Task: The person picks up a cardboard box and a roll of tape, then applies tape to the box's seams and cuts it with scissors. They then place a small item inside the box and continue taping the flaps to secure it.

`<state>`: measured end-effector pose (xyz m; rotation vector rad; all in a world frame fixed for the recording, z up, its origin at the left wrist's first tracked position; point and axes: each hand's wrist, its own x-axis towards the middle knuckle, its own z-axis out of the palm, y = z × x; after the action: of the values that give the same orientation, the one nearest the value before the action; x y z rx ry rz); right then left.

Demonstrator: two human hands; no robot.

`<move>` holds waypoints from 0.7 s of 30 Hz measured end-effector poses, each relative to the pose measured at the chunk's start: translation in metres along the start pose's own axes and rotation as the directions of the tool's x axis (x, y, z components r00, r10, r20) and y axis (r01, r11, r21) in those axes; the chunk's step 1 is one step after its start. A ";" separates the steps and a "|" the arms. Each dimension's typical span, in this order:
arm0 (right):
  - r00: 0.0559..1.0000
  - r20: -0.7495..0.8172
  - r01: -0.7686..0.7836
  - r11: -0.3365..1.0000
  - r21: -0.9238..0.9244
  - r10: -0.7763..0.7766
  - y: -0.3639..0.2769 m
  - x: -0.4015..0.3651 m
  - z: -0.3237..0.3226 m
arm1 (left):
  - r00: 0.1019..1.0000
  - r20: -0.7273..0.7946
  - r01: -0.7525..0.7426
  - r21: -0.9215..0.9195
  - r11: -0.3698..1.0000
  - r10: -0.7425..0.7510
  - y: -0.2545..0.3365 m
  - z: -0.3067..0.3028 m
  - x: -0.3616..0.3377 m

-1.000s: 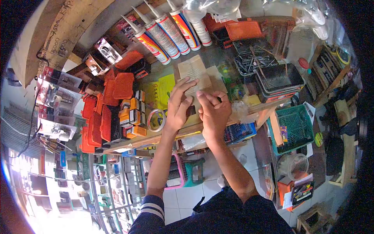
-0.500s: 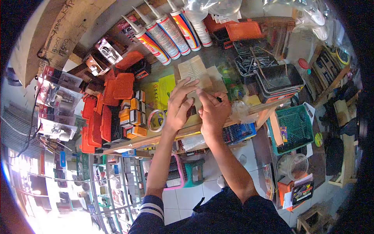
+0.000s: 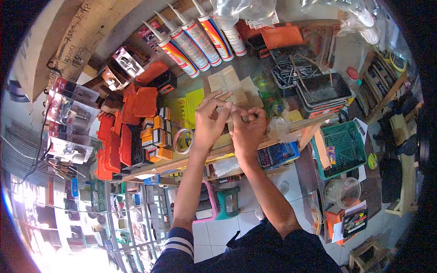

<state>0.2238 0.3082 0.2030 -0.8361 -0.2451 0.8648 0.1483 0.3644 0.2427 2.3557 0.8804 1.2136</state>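
Tan printed paper sheet [image 3: 226,81] on the grey tabletop [image 3: 248,63], below white sealant cartridges [image 3: 195,41]. Left hand [image 3: 207,125] and right hand [image 3: 248,129] pinch its near edge, fingertips meeting. A pale adhesive-tape roll [image 3: 184,139] lies beside the left hand.

1. On the yellow paper [image 3: 189,104], black letters are printed; roughly "SKT" can be made out, and the rest is too small.
2. On the wooden board [image 3: 75,36] at upper left, figures are handwritten; "5000" is legible, the others are not.
3. On the sealant tubes [image 3: 191,43], red and blue labels are carried, but no word can be read.
4. On the beige printed sheet [image 3: 226,79], fine lines of print are seen and cannot be read.
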 end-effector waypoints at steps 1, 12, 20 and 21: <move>0.999 -0.014 0.034 0.999 -0.011 -0.034 0.003 -0.001 0.000 | 0.999 -0.010 0.039 -0.007 0.999 -0.039 0.002 0.001 0.000; 0.864 0.460 -0.121 0.972 -0.203 0.204 0.006 -0.135 -0.057 | 0.999 -0.030 0.042 -0.014 0.999 -0.043 -0.006 0.007 -0.004; 0.742 0.600 0.216 0.742 -0.635 0.298 0.021 -0.143 -0.147 | 0.960 -0.082 0.239 -0.259 0.936 -0.267 -0.002 0.019 -0.010; 0.725 0.630 0.268 0.728 -0.631 0.278 0.028 -0.142 -0.164 | 0.983 -0.129 0.103 -0.173 0.979 -0.127 -0.010 0.022 -0.011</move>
<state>0.1993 0.1216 0.0914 -1.1702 -1.3244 1.0875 0.1582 0.3647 0.2176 2.0806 0.9086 1.3615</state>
